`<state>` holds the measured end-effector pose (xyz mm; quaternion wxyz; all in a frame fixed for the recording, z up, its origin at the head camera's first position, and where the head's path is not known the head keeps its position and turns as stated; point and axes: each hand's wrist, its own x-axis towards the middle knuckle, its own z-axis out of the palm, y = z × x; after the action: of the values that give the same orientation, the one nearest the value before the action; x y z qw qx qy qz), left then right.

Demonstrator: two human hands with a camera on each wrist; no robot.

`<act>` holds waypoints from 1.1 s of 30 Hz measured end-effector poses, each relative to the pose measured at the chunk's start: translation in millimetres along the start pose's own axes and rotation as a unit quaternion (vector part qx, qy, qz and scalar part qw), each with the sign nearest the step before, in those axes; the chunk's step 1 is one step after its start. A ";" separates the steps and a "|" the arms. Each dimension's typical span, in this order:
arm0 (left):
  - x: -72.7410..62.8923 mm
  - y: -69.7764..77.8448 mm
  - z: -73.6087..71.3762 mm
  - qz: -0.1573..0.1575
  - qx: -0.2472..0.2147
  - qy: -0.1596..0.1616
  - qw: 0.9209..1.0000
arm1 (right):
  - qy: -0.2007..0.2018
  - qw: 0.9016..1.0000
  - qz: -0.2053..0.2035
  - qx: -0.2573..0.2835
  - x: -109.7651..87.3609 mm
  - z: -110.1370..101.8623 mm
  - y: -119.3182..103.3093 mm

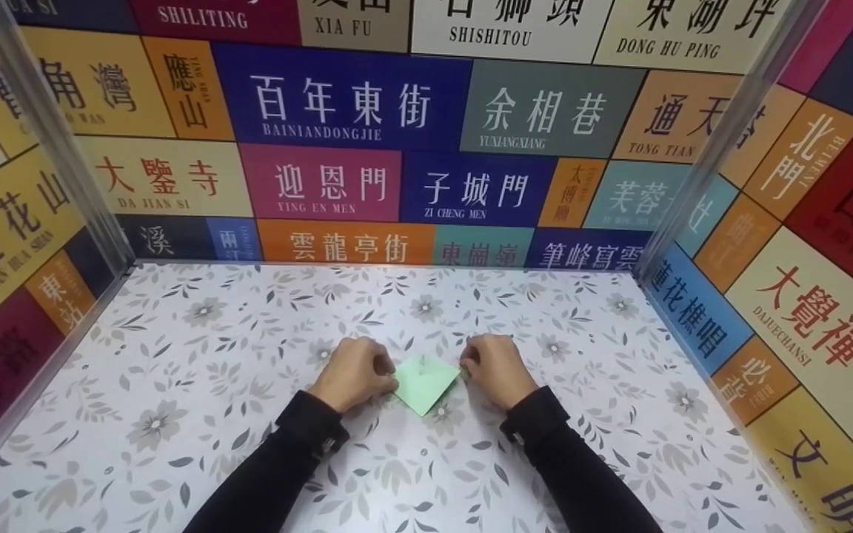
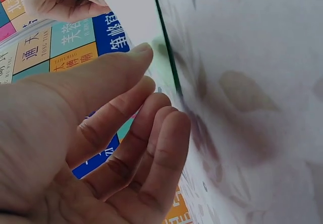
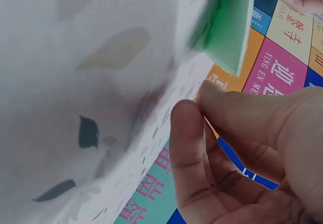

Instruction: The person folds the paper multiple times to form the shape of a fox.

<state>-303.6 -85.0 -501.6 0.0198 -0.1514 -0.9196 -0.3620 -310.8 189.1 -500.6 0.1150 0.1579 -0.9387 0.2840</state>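
A light green sheet of folded paper [image 1: 426, 386] lies on the table, one corner towards me; its edge stands up off the tabletop in the right wrist view. My left hand [image 1: 358, 374] is at the paper's left corner, its thumb tip against or just beside it. In the left wrist view, a gap shows between the left thumb [image 2: 126, 60] and the loosely bent fingers. Just off the right corner is my right hand [image 1: 499, 370]. Its thumb and index fingertips [image 3: 186, 115] meet, with nothing visible between them, apart from the paper [image 3: 232, 32].
The table [image 1: 212, 355] has a white cover with grey flowers and leaves. Behind it and at both sides stand walls of coloured name panels [image 1: 345, 100]. Clear posts [image 1: 693, 178] rise at the back corners. Black sleeves [image 1: 271, 474] cover both arms.
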 end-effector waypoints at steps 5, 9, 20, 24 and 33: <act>-0.5 1.7 0.8 -0.010 0.007 -0.002 1.000 | -0.017 1.000 0.003 0.012 -1.9 -3.7 -2.6; 0.4 3.7 1.2 -0.010 0.007 -0.004 1.000 | -0.036 0.999 0.009 0.016 -3.6 -6.2 -3.3; 1.5 8.0 -6.4 -0.029 -0.002 0.001 1.000 | -0.041 0.999 0.002 0.004 -4.2 -6.0 1.0; 2.4 8.3 -8.4 -0.030 0.002 0.002 1.000 | -0.040 0.999 0.006 0.004 -4.4 -5.6 1.9; 2.3 7.6 -12.5 -0.043 0.010 0.012 0.999 | -0.033 0.999 0.012 0.010 -4.7 -7.5 0.2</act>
<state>-304.4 -87.6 -487.0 0.0167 -0.1074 -0.9287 -0.3546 -305.6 194.6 -496.0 0.0784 0.1568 -0.9411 0.2892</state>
